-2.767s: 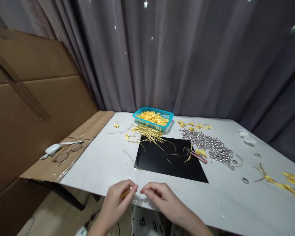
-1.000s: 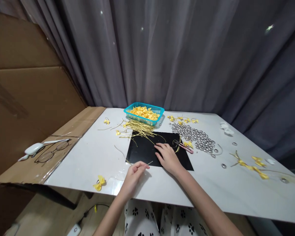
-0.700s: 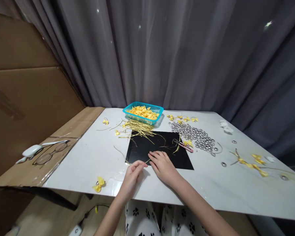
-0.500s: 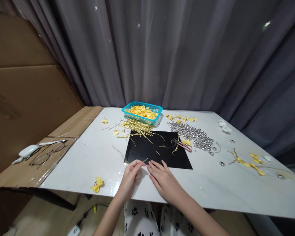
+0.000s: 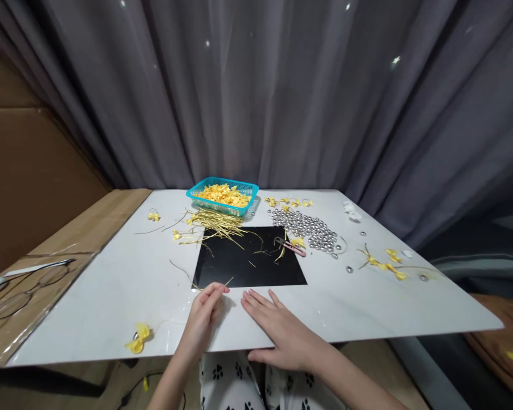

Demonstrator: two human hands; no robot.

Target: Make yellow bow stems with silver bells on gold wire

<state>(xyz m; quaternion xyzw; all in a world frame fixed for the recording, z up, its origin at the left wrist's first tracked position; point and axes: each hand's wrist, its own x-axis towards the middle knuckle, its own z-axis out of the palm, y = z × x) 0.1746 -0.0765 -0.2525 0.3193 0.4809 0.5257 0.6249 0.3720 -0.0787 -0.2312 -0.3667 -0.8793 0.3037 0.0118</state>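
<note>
My left hand (image 5: 203, 320) rests at the near edge of the white table (image 5: 111, 285), its fingertips pinched on a thin gold wire (image 5: 227, 281) that pokes out toward the black sheet (image 5: 248, 262). Just to its right, my right hand (image 5: 277, 327) lies flat on the table with fingers stretched out, holding nothing. A yellow ribbon bow (image 5: 139, 338) sits on the table to the left of my left hand.
A teal basket (image 5: 222, 195) of yellow pieces stands at the back, with a bundle of gold wires (image 5: 216, 221) before it. Silver beads (image 5: 305, 226), pink snips (image 5: 291, 246) and yellow bows (image 5: 385, 262) lie to the right. Glasses (image 5: 23, 290) rest on cardboard at left.
My right hand drew back from the black sheet to the near table edge and flattened beside my left hand. My left hand kept its pinch on the wire. The view swung right.
</note>
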